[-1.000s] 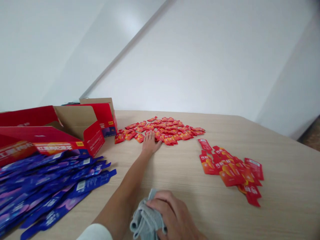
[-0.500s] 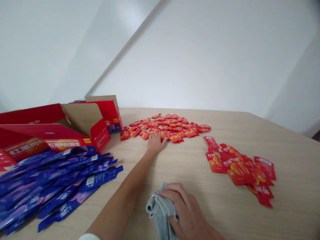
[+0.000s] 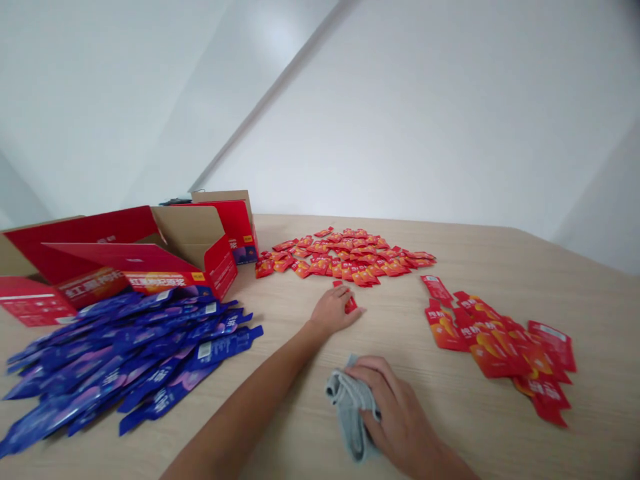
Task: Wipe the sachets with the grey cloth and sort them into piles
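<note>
My left hand (image 3: 334, 310) lies on the wooden table (image 3: 500, 427) just in front of a heap of small red sachets (image 3: 350, 257), its fingers closed over one small red sachet (image 3: 350, 303). My right hand (image 3: 395, 417) is nearer to me and grips a crumpled grey cloth (image 3: 347, 407) pressed to the tabletop.
A pile of long blue pouches (image 3: 125, 353) spreads at the left. Behind it lie open red cardboard boxes (image 3: 130, 257). Larger red pouches (image 3: 500, 343) lie in a loose group at the right. White walls rise behind the table.
My left hand has drawn back from the heap of small sachets toward me, bringing one sachet along. My right hand stays on the grey cloth. The view has shifted a little.
</note>
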A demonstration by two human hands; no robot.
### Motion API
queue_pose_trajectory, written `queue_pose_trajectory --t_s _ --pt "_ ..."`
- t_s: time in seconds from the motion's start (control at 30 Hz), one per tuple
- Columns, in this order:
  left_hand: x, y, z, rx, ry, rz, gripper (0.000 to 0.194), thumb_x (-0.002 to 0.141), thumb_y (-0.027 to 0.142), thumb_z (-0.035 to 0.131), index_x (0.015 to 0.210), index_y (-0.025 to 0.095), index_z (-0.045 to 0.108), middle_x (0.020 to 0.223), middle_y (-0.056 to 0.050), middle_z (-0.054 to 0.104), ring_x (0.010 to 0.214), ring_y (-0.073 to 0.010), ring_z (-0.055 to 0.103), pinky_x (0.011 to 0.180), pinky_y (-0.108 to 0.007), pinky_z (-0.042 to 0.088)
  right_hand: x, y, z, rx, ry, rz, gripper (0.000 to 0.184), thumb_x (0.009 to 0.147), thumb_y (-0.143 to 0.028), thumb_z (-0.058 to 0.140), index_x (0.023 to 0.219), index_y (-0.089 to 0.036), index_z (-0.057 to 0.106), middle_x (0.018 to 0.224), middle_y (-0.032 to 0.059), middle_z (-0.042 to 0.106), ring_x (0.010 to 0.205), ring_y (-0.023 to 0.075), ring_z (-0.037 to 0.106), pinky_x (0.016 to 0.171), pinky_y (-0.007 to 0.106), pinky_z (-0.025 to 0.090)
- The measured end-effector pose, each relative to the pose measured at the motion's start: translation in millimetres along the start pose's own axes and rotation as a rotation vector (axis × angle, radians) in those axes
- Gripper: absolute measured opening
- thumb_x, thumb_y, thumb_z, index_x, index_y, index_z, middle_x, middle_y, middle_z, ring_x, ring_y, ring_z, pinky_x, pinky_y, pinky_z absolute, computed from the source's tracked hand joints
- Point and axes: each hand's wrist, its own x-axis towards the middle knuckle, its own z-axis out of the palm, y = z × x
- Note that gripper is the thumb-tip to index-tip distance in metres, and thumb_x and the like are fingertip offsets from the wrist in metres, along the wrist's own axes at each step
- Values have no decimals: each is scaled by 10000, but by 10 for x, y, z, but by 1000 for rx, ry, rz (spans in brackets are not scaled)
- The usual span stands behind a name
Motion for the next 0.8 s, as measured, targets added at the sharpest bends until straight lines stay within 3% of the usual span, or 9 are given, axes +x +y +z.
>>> queue_pose_trajectory --t_s 0.1,0.2,0.27,0.37,0.5,0.67,0.8 --pt "-391 308 -152 -63 -87 115 535 956 523 611 1340 151 609 1454 -158 564 1382 -288 503 1180 -472 376 10 103 -50 -13 63 6 476 904 -170 526 1371 -264 506 1259 94 625 1144 224 645 953 358 568" --pt "-845 668 -441 -142 -174 242 497 934 496 617 1318 180 633 1445 -123 586 1388 -263 502 1208 -395 359 34 189 -109 -16 121 0 422 942 -236 525 1364 -259 522 1251 107 617 1136 235 646 942 367 576" --pt "-1143 896 -687 -189 -212 286 491 951 495 579 1338 194 613 1434 -111 591 1379 -258 509 1209 -397 361 49 240 -157 -31 159 16 398 961 -272 521 1359 -259 528 1252 112 612 1142 244 644 943 380 577" --pt "-1518 1140 -1035 -225 -275 314 605 967 495 561 1467 161 491 1542 -160 474 1468 -302 401 1222 -453 337 68 321 -232 -60 214 62 369 977 -299 518 1342 -249 534 1263 121 603 1167 260 630 944 404 574" --pt "-1844 1244 -1310 -177 -323 337 629 945 410 595 1508 181 435 1629 -155 347 1527 -349 276 1231 -533 281 94 425 -295 -95 260 123 338 988 -307 513 1318 -238 537 1258 130 594 1174 275 617 974 449 550" --pt "-2097 1244 -1412 -150 -210 367 446 930 361 615 1329 162 598 1387 -131 602 1271 -276 564 1075 -416 473 120 476 -312 -113 228 197 318 991 -305 523 1301 -236 532 1245 123 588 1189 280 601 1019 481 515" --pt "-2234 1274 -1436 -71 -102 406 320 941 347 663 1203 164 688 1274 -77 682 1151 -226 633 1011 -352 504 130 453 -301 -109 120 237 306 999 -311 516 1293 -228 525 1256 124 585 1190 273 597 997 457 528"
